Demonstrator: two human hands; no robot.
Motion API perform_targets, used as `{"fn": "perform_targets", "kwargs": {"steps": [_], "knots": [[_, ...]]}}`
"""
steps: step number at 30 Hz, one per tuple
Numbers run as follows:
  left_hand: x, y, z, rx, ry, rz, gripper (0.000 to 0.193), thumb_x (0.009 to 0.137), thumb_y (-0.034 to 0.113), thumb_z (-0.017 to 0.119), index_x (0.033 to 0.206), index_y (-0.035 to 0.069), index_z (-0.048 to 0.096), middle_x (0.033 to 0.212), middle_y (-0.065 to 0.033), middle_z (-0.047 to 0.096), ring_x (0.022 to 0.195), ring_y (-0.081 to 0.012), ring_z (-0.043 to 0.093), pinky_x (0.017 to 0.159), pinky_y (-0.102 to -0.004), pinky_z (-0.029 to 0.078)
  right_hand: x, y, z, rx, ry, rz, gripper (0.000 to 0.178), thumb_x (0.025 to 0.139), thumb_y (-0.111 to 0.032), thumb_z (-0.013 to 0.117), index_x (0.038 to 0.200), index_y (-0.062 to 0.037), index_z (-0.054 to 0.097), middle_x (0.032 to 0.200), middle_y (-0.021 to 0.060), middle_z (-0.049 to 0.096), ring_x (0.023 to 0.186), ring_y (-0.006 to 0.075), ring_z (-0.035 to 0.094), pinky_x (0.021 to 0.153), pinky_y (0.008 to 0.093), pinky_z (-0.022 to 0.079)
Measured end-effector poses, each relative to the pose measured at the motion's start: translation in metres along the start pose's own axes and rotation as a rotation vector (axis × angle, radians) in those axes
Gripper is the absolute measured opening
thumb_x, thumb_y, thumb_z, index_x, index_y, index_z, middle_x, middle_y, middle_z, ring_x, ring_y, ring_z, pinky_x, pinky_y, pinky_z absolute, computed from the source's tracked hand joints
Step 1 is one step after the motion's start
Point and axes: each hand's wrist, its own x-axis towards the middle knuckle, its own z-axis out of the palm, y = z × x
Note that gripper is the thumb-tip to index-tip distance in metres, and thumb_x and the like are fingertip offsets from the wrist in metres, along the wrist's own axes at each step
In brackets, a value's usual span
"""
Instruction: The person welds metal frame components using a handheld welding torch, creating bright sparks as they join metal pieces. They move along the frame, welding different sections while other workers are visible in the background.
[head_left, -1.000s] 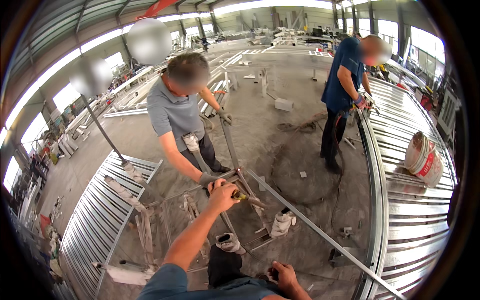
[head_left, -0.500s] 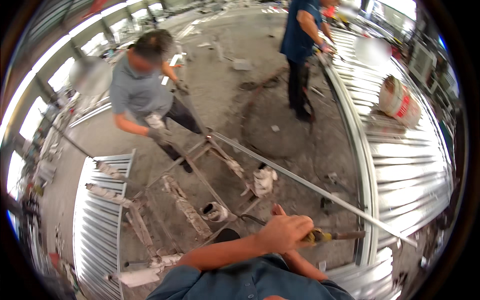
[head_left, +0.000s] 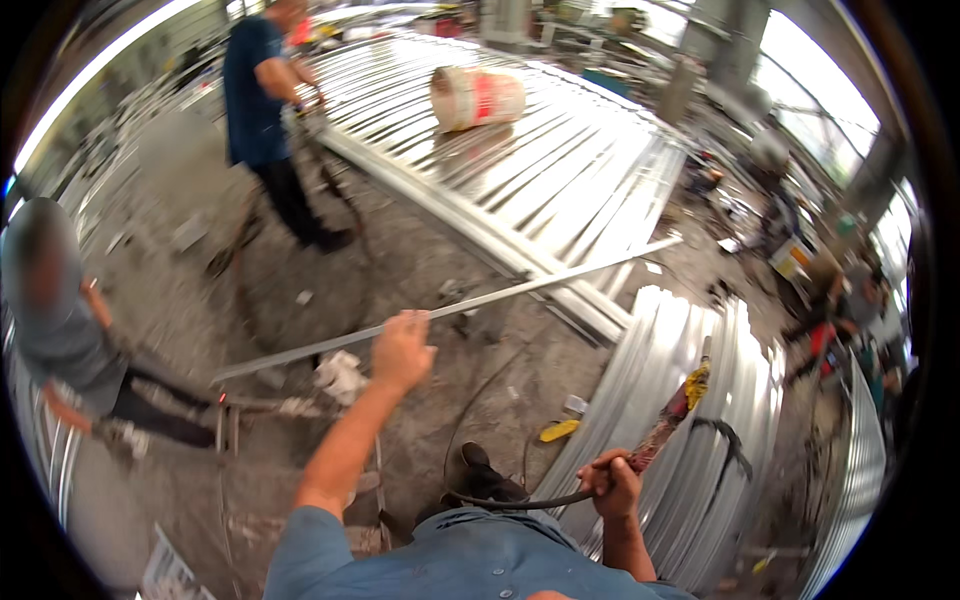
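My left hand [head_left: 402, 350] reaches out to a long, thin metal bar [head_left: 530, 290], its fingers curled over the bar with the thumb on the near side. That bar slants across from a low metal frame [head_left: 290, 405] on the left to the ribbed panels on the right. Lower right, my right hand [head_left: 612, 482] is closed on the rear of what looks like a welding electrode holder [head_left: 665, 428], with a worn reddish handle and a yellow part. Its tip points away over the metal sheets. A black cable [head_left: 520, 503] runs from the handle past my waist.
Ribbed metal panels [head_left: 560, 200] with a white and red bucket [head_left: 478, 98] on its side lie ahead. Stacked sheets [head_left: 640, 370] lie at my right. A yellow piece [head_left: 558, 430] is by my shoe. One person [head_left: 262, 100] stands far left, another [head_left: 70, 350] nearer.
My view has swung right. My left hand has left the electrode holder and reached out to the bar. My right hand now holds the holder alone, farther right.
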Motion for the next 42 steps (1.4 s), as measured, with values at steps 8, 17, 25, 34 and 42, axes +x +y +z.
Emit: {"fn": "perform_targets", "kwargs": {"steps": [8, 17, 25, 34, 42], "knots": [[0.033, -0.087, 0.085, 0.189, -0.49, -0.24, 0.042, 0.087, 0.037, 0.074, 0.119, 0.011, 0.063, 0.114, -0.0178, 0.072, 0.107, -0.0411, 0.069, 0.089, -0.0535, 0.054, -0.111, -0.099, -0.1, -0.045, 0.461, -0.71, 0.036, 0.109, -0.04, 0.047, 0.099, -0.0085, 0.061, 0.053, -0.0035, 0.042, 0.053, 0.0143, 0.051, 0.073, 0.0368, 0.05], [0.039, -0.026, 0.053, -0.101, -0.703, -0.163, 0.043, 0.082, 0.045, 0.078, 0.101, 0.007, 0.071, 0.093, -0.0187, 0.074, 0.093, -0.0403, 0.072, 0.079, -0.0507, 0.055, -0.152, -0.134, -0.175, 0.247, 0.708, -0.857, 0.032, 0.109, -0.034, 0.052, 0.097, -0.0085, 0.068, 0.055, -0.0019, 0.043, 0.057, 0.0131, 0.052, 0.072, 0.0346, 0.056], [-0.05, 0.103, 0.062, -0.951, -1.163, -0.732, 0.019, 0.092, 0.02, 0.075, 0.096, 0.007, 0.062, 0.071, -0.0013, 0.054, 0.053, -0.0098, 0.047, 0.045, -0.0297, 0.038, -0.105, -0.127, -0.207, 0.33, 0.563, -0.718, 0.032, 0.108, -0.033, 0.052, 0.099, -0.0056, 0.067, 0.054, -0.0009, 0.043, 0.057, 0.0154, 0.054, 0.074, 0.0373, 0.057], [-0.147, 0.179, 0.039, -0.917, -1.052, -0.787, 0.024, 0.09, 0.018, 0.072, 0.106, 0.002, 0.067, 0.075, -0.0032, 0.063, 0.056, -0.0132, 0.055, 0.05, -0.0318, 0.045, -0.038, -0.121, -0.26, 0.457, 0.368, -0.603, 0.037, 0.11, -0.033, 0.048, 0.102, -0.0032, 0.069, 0.054, -0.0008, 0.045, 0.058, 0.0168, 0.058, 0.074, 0.0396, 0.06], [-0.221, 0.215, 0.005, -0.515, -1.051, -0.852, 0.039, 0.082, 0.025, 0.073, 0.118, 0.009, 0.074, 0.08, -0.0079, 0.072, 0.077, -0.0192, 0.069, 0.069, -0.0355, 0.053, 0.016, -0.138, -0.303, 0.358, 0.15, -0.439, 0.042, 0.112, -0.031, 0.043, 0.11, 0.0024, 0.068, 0.056, 0.0009, 0.047, 0.062, 0.0182, 0.062, 0.084, 0.0434, 0.064]]}}
